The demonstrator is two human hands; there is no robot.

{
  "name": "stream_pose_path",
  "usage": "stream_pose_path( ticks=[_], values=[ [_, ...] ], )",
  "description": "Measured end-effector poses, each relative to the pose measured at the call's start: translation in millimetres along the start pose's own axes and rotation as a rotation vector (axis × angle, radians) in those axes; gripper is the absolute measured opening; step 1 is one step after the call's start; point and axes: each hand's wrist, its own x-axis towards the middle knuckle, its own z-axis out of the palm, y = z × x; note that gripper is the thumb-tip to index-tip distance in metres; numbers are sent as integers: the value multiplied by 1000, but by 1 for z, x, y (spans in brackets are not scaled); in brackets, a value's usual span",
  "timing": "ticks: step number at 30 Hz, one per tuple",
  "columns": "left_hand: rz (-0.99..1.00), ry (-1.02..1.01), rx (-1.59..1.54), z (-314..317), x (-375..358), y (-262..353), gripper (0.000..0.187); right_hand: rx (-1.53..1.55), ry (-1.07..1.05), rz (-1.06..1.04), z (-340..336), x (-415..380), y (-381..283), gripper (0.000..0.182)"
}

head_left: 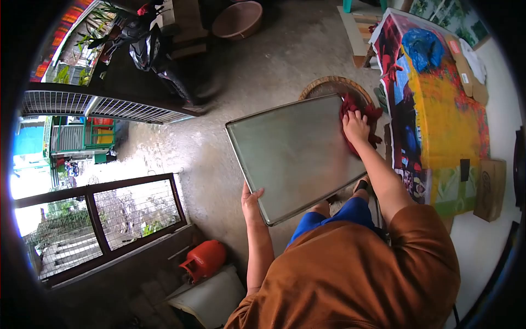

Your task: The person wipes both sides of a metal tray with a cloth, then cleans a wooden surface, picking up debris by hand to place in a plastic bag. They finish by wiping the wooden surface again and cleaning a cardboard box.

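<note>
A large rectangular metal tray (290, 156) with a raised rim is held out in front of my body, tilted in the view. My left hand (251, 204) grips its left edge near the lower corner, thumb over the rim and the other fingers hidden underneath. At the opposite end, my right hand (356, 126) presses a dark red cloth (371, 115) against the tray's right side. The fingers of that hand are bent over the bunched cloth, which hangs partly past the edge. The tray's surface looks dull grey-green, with a reddish reflection near the cloth.
Behind the tray stands a round, wood-rimmed container (323, 85). A covered table (455, 126) with a blue plastic bag (423, 49) is at right. A motorcycle (148, 49), a basin (237, 21), a metal gate (60, 102) and a red gas cylinder (205, 259) lie around the concrete floor.
</note>
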Motion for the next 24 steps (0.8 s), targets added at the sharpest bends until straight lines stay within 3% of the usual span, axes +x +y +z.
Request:
stream_pose_path(
  ticks=[8, 15, 22, 24],
  values=[
    [19, 26, 56, 12, -1, 12, 52, 16, -5, -74, -38, -116, 62, 30],
    [27, 21, 77, 10, 1, 13, 52, -41, -29, -59, -55, -163, 85, 27],
    [6, -27, 64, 13, 2, 20, 53, 3, -142, -130, -83, -174, 67, 29],
    [12, -6, 79, 15, 2, 19, 54, 41, -141, -274, -95, -182, 46, 28]
  ],
)
